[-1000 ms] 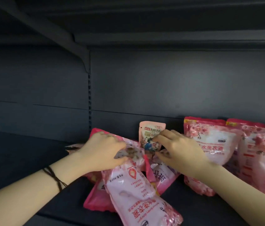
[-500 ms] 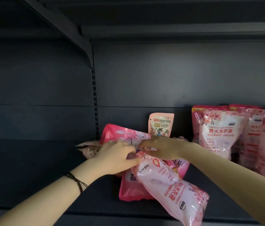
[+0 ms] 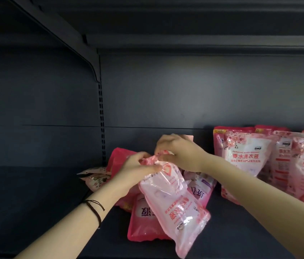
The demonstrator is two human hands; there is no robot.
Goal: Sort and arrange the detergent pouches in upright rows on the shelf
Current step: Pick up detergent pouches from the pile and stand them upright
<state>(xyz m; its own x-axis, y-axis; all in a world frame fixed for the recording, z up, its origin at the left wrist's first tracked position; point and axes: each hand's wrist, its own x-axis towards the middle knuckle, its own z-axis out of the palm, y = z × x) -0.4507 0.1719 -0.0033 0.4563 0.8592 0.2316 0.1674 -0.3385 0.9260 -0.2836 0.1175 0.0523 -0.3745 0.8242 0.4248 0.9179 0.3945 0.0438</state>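
Note:
A pale pink detergent pouch (image 3: 175,208) hangs tilted over the front of the dark shelf (image 3: 35,193). My left hand (image 3: 136,169) and my right hand (image 3: 177,154) both grip its crumpled top edge. Under it lies a heap of pouches: a darker pink one (image 3: 143,225) flat on the shelf, another pink one (image 3: 200,191) to its right and a red-pink one (image 3: 118,157) behind my left hand. At the right, several pink pouches (image 3: 244,161) stand upright in a row against the back wall.
A small beige patterned pouch (image 3: 95,178) lies at the heap's left edge. A slotted upright (image 3: 101,116) and a slanted bracket (image 3: 67,34) of the upper shelf rise behind the heap. The shelf stretches bare to the left.
Both hands have closed together on the pale pouch's top and lifted it, so it hangs higher and more upright. The small pouch standing at the back is now hidden behind my right hand.

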